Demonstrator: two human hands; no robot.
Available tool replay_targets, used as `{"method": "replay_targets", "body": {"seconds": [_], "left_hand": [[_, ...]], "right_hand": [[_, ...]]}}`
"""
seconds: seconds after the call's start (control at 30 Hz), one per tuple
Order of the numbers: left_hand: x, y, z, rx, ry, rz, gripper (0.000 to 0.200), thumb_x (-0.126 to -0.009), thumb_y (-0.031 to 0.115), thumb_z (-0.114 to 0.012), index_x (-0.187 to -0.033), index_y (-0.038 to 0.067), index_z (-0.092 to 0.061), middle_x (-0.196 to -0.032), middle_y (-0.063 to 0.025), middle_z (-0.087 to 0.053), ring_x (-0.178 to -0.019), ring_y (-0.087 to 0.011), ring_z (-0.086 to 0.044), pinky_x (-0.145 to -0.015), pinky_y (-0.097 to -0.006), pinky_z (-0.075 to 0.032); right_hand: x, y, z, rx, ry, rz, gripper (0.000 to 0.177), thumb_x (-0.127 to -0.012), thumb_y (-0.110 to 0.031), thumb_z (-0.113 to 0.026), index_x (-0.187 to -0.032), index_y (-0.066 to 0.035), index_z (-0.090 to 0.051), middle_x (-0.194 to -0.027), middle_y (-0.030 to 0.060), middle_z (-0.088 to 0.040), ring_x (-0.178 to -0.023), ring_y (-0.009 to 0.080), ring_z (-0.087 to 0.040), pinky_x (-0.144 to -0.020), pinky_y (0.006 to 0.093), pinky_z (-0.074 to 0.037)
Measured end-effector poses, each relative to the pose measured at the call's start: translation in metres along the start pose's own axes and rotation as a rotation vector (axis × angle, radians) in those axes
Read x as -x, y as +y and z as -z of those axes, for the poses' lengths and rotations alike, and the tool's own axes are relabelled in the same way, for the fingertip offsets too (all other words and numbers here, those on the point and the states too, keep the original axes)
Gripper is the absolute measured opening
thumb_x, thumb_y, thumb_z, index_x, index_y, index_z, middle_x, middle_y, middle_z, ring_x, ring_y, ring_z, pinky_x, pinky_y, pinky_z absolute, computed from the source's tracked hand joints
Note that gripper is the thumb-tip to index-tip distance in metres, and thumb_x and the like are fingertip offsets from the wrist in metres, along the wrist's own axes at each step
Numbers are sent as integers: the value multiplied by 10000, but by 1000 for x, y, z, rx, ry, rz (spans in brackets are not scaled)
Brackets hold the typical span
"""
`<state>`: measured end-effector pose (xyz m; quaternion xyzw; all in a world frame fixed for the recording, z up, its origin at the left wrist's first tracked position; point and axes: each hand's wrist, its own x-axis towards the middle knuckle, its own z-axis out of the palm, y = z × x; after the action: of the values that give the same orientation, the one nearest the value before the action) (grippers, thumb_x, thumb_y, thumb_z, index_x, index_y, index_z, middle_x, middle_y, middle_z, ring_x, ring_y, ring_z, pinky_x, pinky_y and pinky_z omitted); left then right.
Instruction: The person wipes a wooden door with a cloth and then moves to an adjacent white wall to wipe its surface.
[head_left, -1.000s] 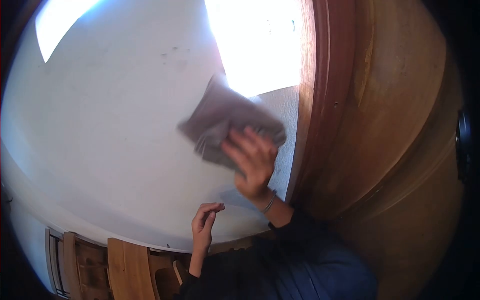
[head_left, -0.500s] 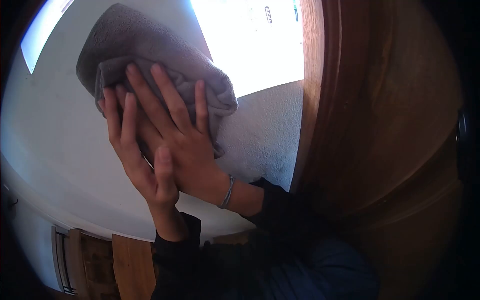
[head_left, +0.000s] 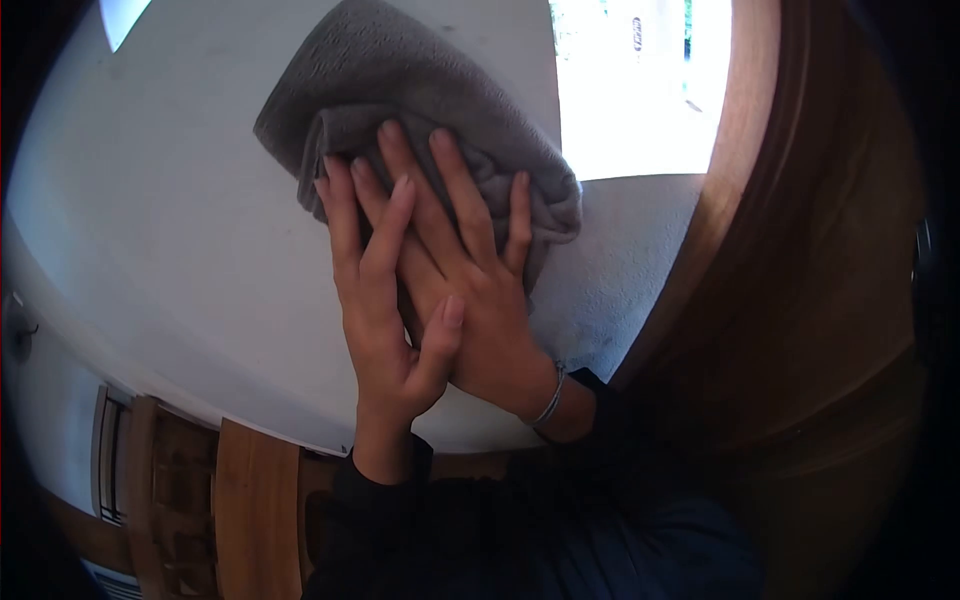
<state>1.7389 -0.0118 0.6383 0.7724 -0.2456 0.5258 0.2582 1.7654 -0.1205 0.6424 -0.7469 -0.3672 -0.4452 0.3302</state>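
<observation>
A folded grey towel (head_left: 420, 70) lies against a white wall, tilted, with bunched folds along its lower side. Over those folds my right hand (head_left: 470, 270) rests with its back showing and its fingers spread and stretched out; a thin band circles its wrist. My left hand (head_left: 385, 290) is just to the left and overlaps it, with straight fingers apart and the thumb in front of the right hand. Its fingertips reach the lower left edge of the towel. Neither hand is wrapped round the towel. The right thumb is hidden.
The white wall (head_left: 190, 200) curves across the left and middle. A bright opening (head_left: 640, 100) is at the upper right, beside a wooden frame (head_left: 745, 90). Wooden furniture (head_left: 258, 500) stands at the lower left. Dark sleeves and clothing show at the bottom.
The towel, both hands and the bright opening now appear farther right in the view. The hands keep nearly the same pose on the towel.
</observation>
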Motion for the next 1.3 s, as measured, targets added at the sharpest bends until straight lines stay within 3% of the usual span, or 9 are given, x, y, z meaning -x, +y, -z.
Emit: {"method": "replay_targets", "body": {"seconds": [0.23, 0.37, 0.57, 0.87, 1.07, 1.17, 1.3], "left_hand": [[57, 7, -20, -37, -38, 139, 638, -905, 253, -600, -1509, 97, -463, -1615, -328, -198, -1495, -530, -181, -1184, -606, -194], [90, 21, -44, -177, -263, 119, 674, -896, 256, -635, -1540, 206, -444, -1623, -254, -262, -1506, -430, -254, -1161, -615, -244], [90, 43, -74, -266, -324, 27, 730, -882, 242, -628, -1570, 201, -388, -1641, -164, -286, -1526, -308, -267, -1182, -596, -211], [52, 56, -91, -102, -431, -165, 714, -806, 264, -659, -1493, 158, -491, -1658, -139, -248, -1540, -295, -234, -1213, -590, -170], [62, 54, -94, -139, -387, -149, 692, -827, 268, -675, -1495, 226, -503, -1646, -113, -299, -1522, -285, -286, -1210, -583, -172], [62, 45, -89, -180, -300, -191, 620, -821, 238, -650, -1432, 179, -565, -1645, -105, -301, -1523, -262, -286, -1210, -574, -199], [59, 39, -58, -185, -369, -87, 623, -851, 236, -640, -1466, 246, -541, -1646, -109, -301, -1517, -292, -294, -1204, -596, -181]], "right_hand": [[82, 21, -32, 72, -29, -15, 575, -979, -344, -464, -1538, -212, -429, -1661, 37, -271, -1542, 250, -190, -1207, 615, -26], [110, 27, -29, 93, -40, -59, 581, -977, -343, -467, -1540, -209, -424, -1661, 45, -267, -1543, 254, -188, -1207, 616, -28], [110, 21, -28, 84, -24, -78, 589, -973, -342, -470, -1543, -203, -416, -1662, 57, -261, -1543, 260, -185, -1206, 619, -31], [112, 26, -12, 124, 39, -113, 602, -967, -341, -476, -1547, -195, -404, -1662, 75, -252, -1545, 269, -180, -1204, 622, -36], [119, 26, -13, 144, 66, -124, 611, -964, -340, -479, -1550, -190, -396, -1663, 86, -247, -1546, 274, -177, -1203, 624, -39], [117, 20, -24, 151, 79, -119, 615, -962, -339, -481, -1551, -188, -392, -1663, 92, -244, -1546, 277, -176, -1203, 625, -41], [106, 10, -40, 154, 111, -110, 621, -959, -338, -483, -1553, -184, -387, -1664, 100, -240, -1547, 281, -174, -1202, 627, -43]]}}
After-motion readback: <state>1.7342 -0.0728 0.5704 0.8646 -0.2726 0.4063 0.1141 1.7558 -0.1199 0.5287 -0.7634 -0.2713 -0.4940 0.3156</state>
